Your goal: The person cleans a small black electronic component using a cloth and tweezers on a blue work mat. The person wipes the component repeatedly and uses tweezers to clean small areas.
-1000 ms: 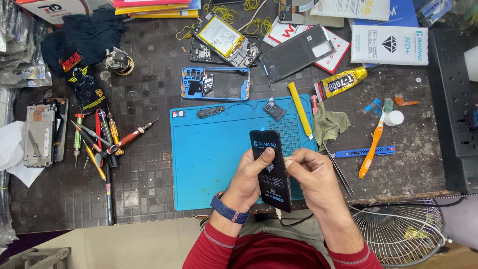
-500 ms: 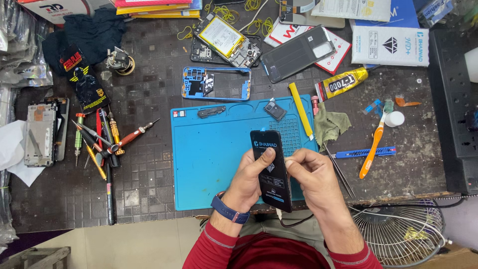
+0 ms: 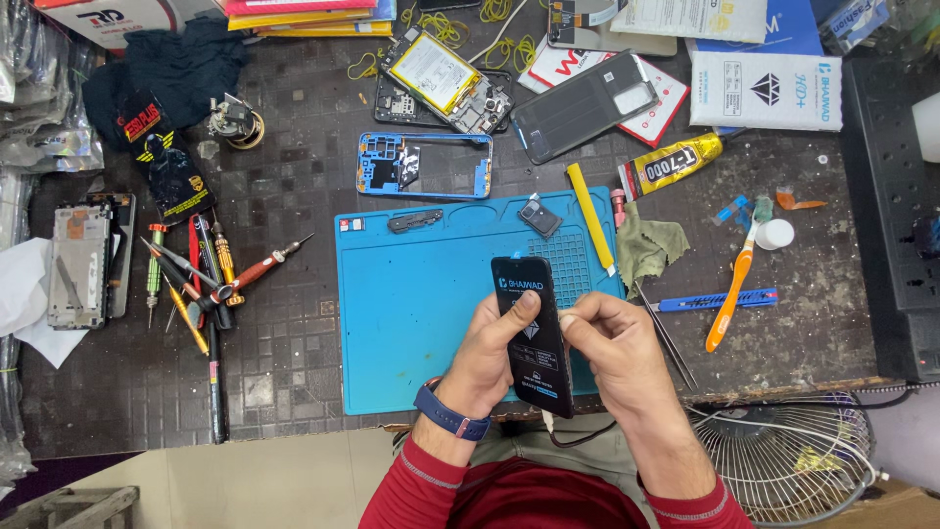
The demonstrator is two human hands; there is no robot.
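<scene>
While both hands grip the black screen (image 3: 534, 333) above the mat's (image 3: 411, 323) near edge, left hand (image 3: 494, 348) closed round its side, right hand (image 3: 607, 338) pinching its right edge, peeling should go slowly and evenly. Beyond lie a blue frame (image 3: 424, 165) and glue tube (image 3: 671, 167).

Both forearms are extended forward, sleeved in red to the wrists. The left hand (image 3: 487, 355) is curled, its thumb laid flat and a blue band worn at the wrist. The right hand (image 3: 614, 350) is pinched, fingertips turned toward the left thumb.
</scene>
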